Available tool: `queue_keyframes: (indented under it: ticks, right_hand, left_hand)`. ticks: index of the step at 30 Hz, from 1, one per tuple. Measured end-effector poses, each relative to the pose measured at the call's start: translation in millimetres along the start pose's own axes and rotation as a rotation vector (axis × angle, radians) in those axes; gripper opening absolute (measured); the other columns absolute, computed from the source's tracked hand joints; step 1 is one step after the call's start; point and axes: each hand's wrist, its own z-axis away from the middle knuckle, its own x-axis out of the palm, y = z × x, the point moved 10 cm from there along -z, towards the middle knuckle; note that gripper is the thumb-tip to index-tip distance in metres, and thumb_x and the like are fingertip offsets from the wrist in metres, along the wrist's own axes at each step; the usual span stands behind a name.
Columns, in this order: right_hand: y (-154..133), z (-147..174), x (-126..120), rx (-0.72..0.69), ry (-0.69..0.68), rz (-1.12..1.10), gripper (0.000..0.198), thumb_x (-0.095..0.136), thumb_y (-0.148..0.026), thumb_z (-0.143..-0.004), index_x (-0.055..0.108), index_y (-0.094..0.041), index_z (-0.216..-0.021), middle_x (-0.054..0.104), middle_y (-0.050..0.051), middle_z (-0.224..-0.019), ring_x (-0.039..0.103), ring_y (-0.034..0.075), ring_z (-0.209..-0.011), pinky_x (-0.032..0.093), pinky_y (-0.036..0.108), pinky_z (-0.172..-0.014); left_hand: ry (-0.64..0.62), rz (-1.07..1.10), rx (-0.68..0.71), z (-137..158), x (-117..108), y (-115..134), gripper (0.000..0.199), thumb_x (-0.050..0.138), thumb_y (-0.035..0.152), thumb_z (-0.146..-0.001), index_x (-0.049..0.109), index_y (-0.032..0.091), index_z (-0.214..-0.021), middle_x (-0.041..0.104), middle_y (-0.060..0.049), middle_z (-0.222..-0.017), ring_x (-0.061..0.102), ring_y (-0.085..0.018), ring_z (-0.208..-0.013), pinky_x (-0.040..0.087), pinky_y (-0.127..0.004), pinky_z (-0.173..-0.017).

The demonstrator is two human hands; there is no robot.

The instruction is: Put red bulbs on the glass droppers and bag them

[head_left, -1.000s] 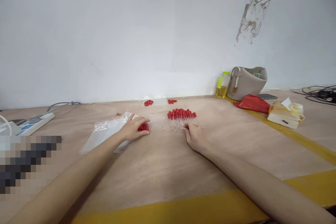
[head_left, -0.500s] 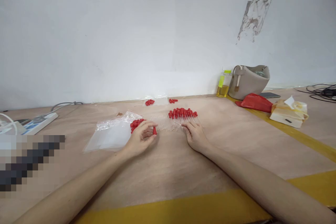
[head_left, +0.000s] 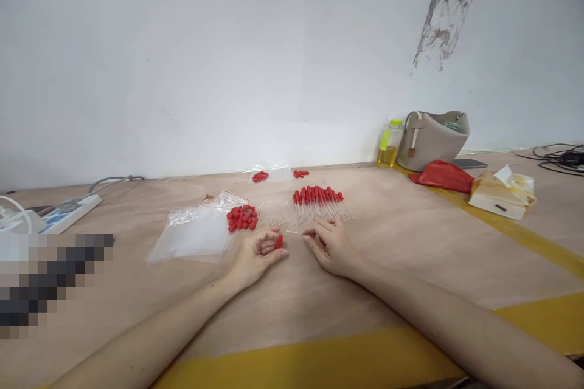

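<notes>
On the brown surface [head_left: 274, 310] beside a pale wall [head_left: 205, 73], bringing left hand [head_left: 253, 257] and right hand [head_left: 336, 248] closer together than a moment before. In left grip, holding one red dropper bulb [head_left: 278, 242]; in right grip, pinching one thin clear tube [head_left: 294, 233], so placing both close, seemingly leaving a small gap. Hiding part of each in the grip; among the loose clear tubes [head_left: 275, 213] behind, hardly distinguishing single ones.

Brown tabletop [head_left: 255, 316]: red bulbs [head_left: 241, 217], clear tubes [head_left: 272, 213], plastic bags [head_left: 194, 234], bottle [head_left: 388, 147].
</notes>
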Motion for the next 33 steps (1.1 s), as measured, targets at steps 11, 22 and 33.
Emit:
queue_keyframes:
  ticks: [11, 22, 33]
  right_hand:
    - [-7.4, 1.8, 8.2, -0.061, -0.092, -0.026, 0.013, 0.043, -0.021, -0.083, 0.055, -0.017, -0.083, 0.060, 0.001, -0.075, 0.052, 0.011, -0.068, 0.028, 0.030, -0.074]
    - [7.1, 3.2, 18.6, -0.049, -0.230, -0.066, 0.015, 0.046, -0.021, -0.083, 0.062, -0.020, -0.081, 0.063, 0.000, -0.076, 0.053, 0.012, -0.070, 0.027, 0.031, -0.074]
    - [-6.9, 2.6, 10.9, -0.147, -0.194, 0.143, 0.019, 0.046, -0.021, -0.083, 0.065, -0.021, -0.083, 0.062, 0.002, -0.076, 0.050, 0.011, -0.065, 0.023, 0.031, -0.071]
  left_hand:
    - [0.015, -0.292, 0.170, 1.7, -1.3, 18.6, 0.017, 0.059, 0.030, -0.074, 0.064, 0.015, -0.083, 0.062, -0.007, -0.094, 0.058, -0.018, -0.085, 0.049, -0.032, -0.076]
    - [-0.156, -0.490, 0.158, 8.9, 15.6, 16.9, 0.023, 0.047, 0.031, -0.083, 0.064, 0.017, -0.084, 0.059, 0.001, -0.062, 0.051, -0.011, -0.056, 0.039, -0.019, -0.051]
    - [-0.221, -0.595, 0.214, 12.9, 23.6, 20.9, 0.023, 0.046, 0.032, -0.084, 0.065, 0.019, -0.086, 0.066, 0.000, -0.077, 0.057, -0.014, -0.067, 0.041, -0.022, -0.061]
